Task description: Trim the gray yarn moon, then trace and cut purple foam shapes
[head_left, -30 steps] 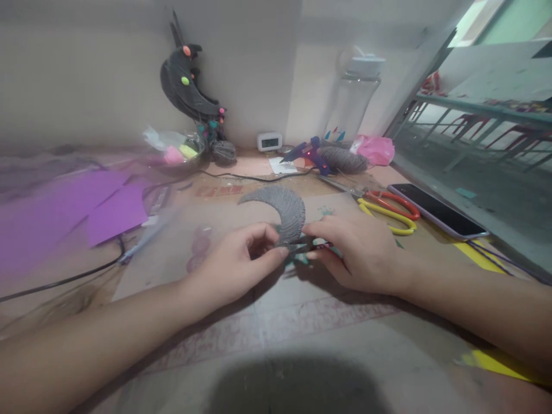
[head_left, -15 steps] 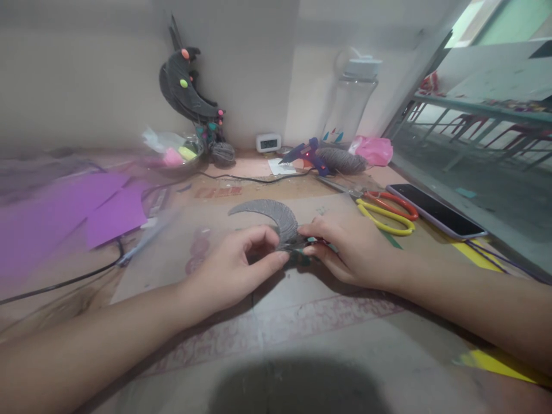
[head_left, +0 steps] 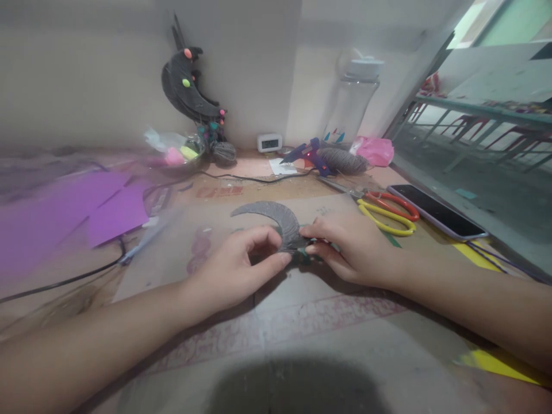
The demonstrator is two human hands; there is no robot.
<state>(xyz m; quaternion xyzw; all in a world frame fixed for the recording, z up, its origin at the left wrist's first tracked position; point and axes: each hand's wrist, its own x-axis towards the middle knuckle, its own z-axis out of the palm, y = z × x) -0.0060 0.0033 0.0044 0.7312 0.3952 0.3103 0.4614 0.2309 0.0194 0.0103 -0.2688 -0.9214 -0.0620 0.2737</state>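
A grey yarn-wrapped crescent [head_left: 276, 218] lies on the table in the middle of the view, its tip pointing left. My left hand [head_left: 236, 269] pinches the crescent's lower end between thumb and fingers. My right hand [head_left: 353, 247] is closed in a pinch on the same end from the right, with small teal and pink bits [head_left: 317, 248] just under its fingertips. What those bits are is too small to tell.
Orange-and-yellow scissors [head_left: 386, 211] and a phone [head_left: 435, 209] lie to the right. A glue gun [head_left: 308, 154], grey yarn [head_left: 342, 161], a water bottle [head_left: 353, 98], a small clock [head_left: 269, 142] and a dark decorated crescent [head_left: 185, 89] stand at the back. Purple paper [head_left: 107, 213] lies left.
The crescent has tipped lower and turned slightly left. Both hands have stayed pinched on its lower end, the right hand shifting a little.
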